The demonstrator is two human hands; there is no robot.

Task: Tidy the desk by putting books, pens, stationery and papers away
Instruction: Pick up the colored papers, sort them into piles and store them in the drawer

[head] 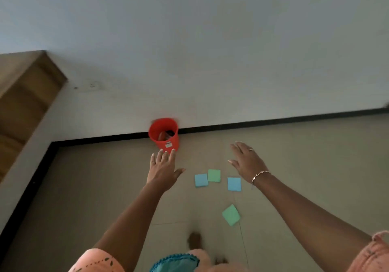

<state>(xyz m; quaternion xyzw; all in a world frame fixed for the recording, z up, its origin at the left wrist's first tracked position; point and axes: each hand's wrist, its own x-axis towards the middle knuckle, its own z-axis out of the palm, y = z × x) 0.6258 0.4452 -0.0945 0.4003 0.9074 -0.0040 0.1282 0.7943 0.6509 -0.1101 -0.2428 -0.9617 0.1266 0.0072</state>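
Note:
A red cup (165, 134) with pens inside stands on the beige surface (94, 187) against the wall. My left hand (163, 169) is stretched out flat, fingers apart, its fingertips at the cup's base; it holds nothing. My right hand (246, 160) hovers open to the right of the cup, empty, with a ring and a bracelet. Between and below the hands lie sticky notes: a blue one (201, 180), a green one (214, 175), a second blue one (234, 184), and a tilted green one (231, 215) nearer to me.
A black strip (273, 121) runs where the beige surface meets the grey wall. A wooden shelf unit (25, 94) stands at the far left. My pink sleeves and a teal-edged cloth (175, 263) show at the bottom edge.

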